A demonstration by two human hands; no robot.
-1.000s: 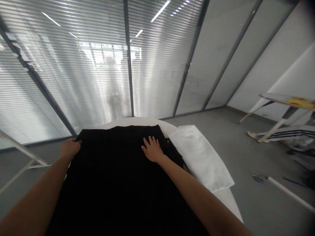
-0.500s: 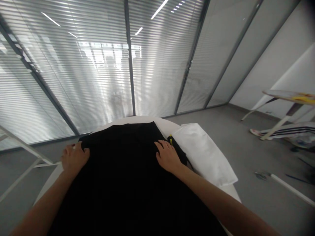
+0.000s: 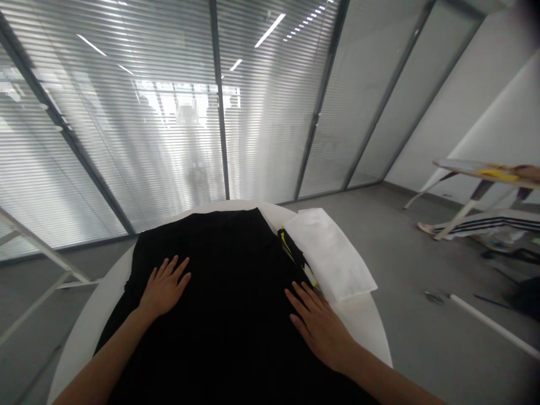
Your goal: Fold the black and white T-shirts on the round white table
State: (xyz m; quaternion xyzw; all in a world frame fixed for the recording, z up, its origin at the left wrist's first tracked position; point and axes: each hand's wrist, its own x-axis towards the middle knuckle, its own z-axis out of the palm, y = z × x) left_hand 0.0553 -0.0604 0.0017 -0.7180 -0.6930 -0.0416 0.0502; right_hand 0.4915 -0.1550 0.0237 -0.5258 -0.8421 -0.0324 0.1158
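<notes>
A black garment [image 3: 223, 270] lies spread over a white rounded board [image 3: 101, 304]. My left hand [image 3: 165, 286] rests flat on its left part, fingers spread and open. Flat on the cloth near its right edge lies my right hand [image 3: 320, 326], fingers stretched out. A yellow-trimmed fold of the garment [image 3: 291, 250] shows just beyond my right hand. Neither hand holds anything.
A folded white cloth [image 3: 329, 253] lies on the board's right side. Glass walls with blinds stand ahead. A white metal frame [image 3: 37, 253] is at the left. At the right stand an ironing board [image 3: 481, 174], a striped garment [image 3: 485, 222] and a white rod [image 3: 493, 326] on the grey floor.
Both hands slid back toward me across the black garment. The left hand left the far left corner and opened flat; the right moved down along the right edge.
</notes>
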